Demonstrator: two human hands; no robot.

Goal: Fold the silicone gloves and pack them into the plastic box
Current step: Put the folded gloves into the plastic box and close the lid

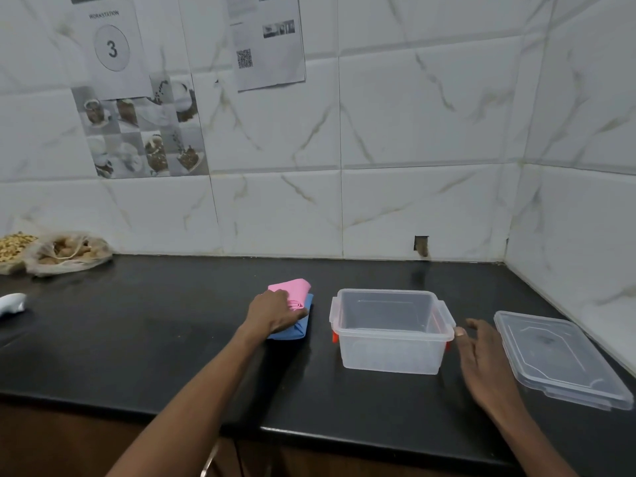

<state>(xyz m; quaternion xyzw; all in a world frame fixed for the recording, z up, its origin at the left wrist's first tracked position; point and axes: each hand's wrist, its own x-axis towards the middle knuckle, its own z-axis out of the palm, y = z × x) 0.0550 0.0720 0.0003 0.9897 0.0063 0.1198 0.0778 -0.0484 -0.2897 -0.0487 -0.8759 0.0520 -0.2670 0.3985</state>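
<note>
A folded pink silicone glove [292,290] lies on top of a folded blue one [292,330] on the black counter, just left of the box. My left hand [273,312] rests on the stack, fingers closed over the pink glove's near edge. The clear plastic box [392,330] stands open with nothing inside, red clips at its sides. My right hand [481,359] hovers just right of the box with fingers spread, a fingertip close to the box's right rim. It holds nothing.
The box's clear lid [559,359] lies flat at the right, near the corner wall. Bags of snacks [65,251] sit at the far left against the tiled wall, and a white object [12,302] lies at the left edge. The counter's front edge [309,433] runs below my arms.
</note>
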